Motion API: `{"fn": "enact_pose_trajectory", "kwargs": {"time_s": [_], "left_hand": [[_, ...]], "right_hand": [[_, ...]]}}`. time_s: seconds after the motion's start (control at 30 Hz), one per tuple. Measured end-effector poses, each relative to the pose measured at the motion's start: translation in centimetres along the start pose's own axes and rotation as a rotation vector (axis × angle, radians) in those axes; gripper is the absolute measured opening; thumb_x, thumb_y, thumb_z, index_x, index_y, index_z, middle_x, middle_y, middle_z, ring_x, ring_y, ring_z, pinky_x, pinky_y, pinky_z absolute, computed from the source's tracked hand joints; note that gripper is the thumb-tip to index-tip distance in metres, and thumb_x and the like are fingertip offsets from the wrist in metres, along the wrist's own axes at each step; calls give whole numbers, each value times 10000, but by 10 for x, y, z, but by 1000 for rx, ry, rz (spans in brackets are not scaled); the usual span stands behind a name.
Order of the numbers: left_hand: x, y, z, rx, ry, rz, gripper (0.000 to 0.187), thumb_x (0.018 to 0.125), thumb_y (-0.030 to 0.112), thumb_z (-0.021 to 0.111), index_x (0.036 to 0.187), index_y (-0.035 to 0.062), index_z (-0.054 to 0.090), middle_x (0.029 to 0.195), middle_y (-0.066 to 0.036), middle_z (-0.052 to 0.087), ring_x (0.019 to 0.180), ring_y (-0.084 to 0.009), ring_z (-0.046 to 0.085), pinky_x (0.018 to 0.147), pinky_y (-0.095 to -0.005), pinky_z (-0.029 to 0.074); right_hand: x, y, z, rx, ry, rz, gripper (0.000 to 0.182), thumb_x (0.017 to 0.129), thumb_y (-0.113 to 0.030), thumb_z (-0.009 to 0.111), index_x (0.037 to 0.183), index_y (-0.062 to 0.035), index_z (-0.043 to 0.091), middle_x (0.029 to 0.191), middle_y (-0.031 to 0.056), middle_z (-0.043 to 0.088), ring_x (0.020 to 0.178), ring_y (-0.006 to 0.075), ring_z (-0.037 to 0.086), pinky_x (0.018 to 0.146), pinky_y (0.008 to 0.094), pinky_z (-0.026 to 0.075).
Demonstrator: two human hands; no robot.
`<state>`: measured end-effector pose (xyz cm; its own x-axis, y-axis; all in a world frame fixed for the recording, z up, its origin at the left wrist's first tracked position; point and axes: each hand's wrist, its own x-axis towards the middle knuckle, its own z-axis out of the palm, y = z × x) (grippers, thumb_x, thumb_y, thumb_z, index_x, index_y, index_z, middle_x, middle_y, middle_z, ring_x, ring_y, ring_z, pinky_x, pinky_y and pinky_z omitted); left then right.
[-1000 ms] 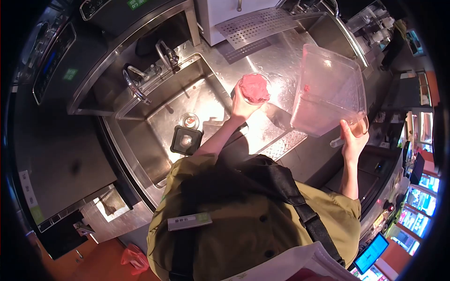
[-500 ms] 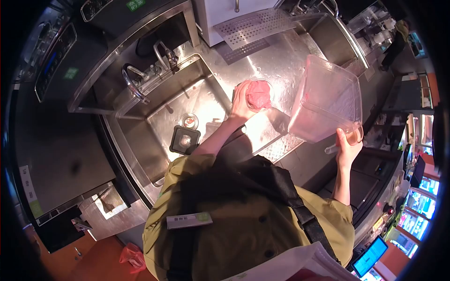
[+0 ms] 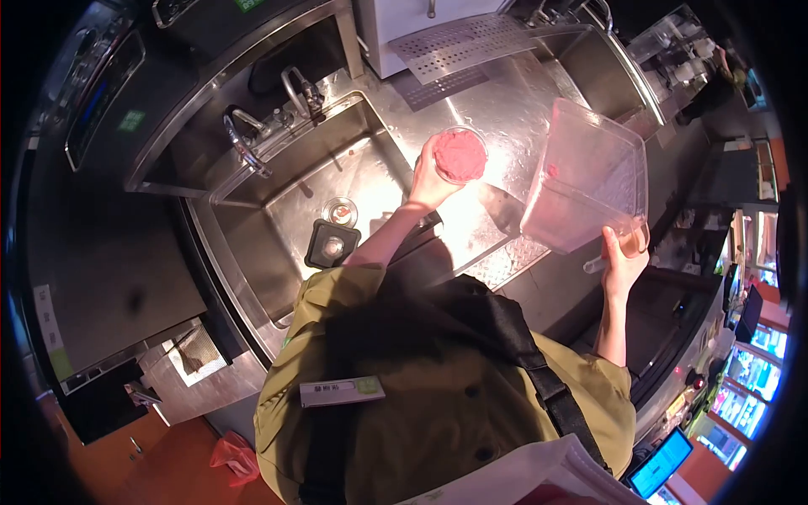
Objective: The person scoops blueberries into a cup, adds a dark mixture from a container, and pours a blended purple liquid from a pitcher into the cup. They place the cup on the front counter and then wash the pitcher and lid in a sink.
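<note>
My left hand is wrapped around the side of a round clear cup over the steel counter. A lumpy pink-red mass fills the cup up to its rim. Off to the right, my right hand grips a large clear plastic container near its lower corner. That container is tilted, with a few reddish specks on its inner wall. The fingers of my right hand are partly hidden behind the plastic.
A steel sink lies to the left, with a tap at its back. Inside it stand a black square-based item and a small round clear vessel. A perforated metal sheet and a second sink are farther back.
My left hand has shifted slightly upward and left with the cup, and the pink-red mass now looks flatter and fills the rim more evenly. The clear container has barely moved.
</note>
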<state>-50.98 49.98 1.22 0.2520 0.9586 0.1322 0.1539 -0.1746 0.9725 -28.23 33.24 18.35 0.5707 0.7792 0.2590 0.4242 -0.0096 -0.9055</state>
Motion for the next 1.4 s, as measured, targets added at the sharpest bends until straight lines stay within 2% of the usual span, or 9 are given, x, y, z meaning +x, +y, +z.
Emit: {"fn": "enact_pose_trajectory", "kwargs": {"time_s": [0.27,0.43,0.63,0.8,1.0,1.03,1.2,1.3,1.4], "left_hand": [[-70,52,-123,-505,125,-174,892,523,-33,757,1245,10,235,1184,-109,399,1095,-199,428,941,-325,370],[-147,100,-227,-410,328,-177,750,570,25,732,1195,3,319,1134,-94,459,1075,-180,447,935,-320,352],[-217,141,-291,-326,630,-209,710,591,13,716,1194,6,341,1134,-102,474,1056,-185,471,925,-325,370],[-240,138,-303,-361,790,-174,685,606,-15,695,1190,7,337,1147,-112,461,1061,-192,470,915,-322,383],[-240,118,-305,-355,944,-190,698,613,-69,660,1216,19,319,1167,-121,439,1075,-215,458,919,-324,381],[-238,114,-304,-367,951,-204,710,609,-73,662,1221,21,315,1168,-119,437,1080,-216,452,923,-325,377],[-230,92,-305,-402,955,-230,683,624,-34,674,1215,13,334,1146,-114,461,1050,-211,476,906,-325,389],[-223,90,-305,-441,933,-251,761,584,-100,659,1235,25,286,1178,-119,416,1097,-218,434,927,-334,375],[-223,86,-303,-359,929,-233,770,570,-109,655,1233,24,285,1178,-116,410,1096,-215,432,918,-337,383]], "right_hand": [[9,-8,51,29,-316,-9,314,682,-68,715,930,20,544,647,-16,498,558,51,448,518,191,371],[19,-18,136,299,-893,-189,509,824,-475,468,903,22,540,665,20,513,552,77,471,496,212,372],[4,-10,294,184,-1301,183,314,811,-283,456,761,15,543,558,42,483,520,106,467,483,256,363],[-26,64,397,-92,-1292,101,260,783,-151,417,730,58,562,595,109,549,582,194,537,541,324,396],[-84,169,441,-166,-1157,64,223,740,-43,419,855,12,601,712,102,592,690,152,524,628,291,406],[-92,150,429,-45,-1146,312,286,707,11,386,892,8,604,753,91,604,707,152,531,645,277,410],[-114,202,430,15,-1357,431,342,705,23,404,991,5,592,877,139,625,806,200,584,726,282,446],[-87,129,429,-741,-1587,-139,271,739,-54,467,972,-2,597,902,199,609,846,303,588,755,351,457],[-58,47,452,-542,-1001,-583,488,730,-103,543,1178,22,396,1184,232,434,1003,363,500,832,394,430]]}}
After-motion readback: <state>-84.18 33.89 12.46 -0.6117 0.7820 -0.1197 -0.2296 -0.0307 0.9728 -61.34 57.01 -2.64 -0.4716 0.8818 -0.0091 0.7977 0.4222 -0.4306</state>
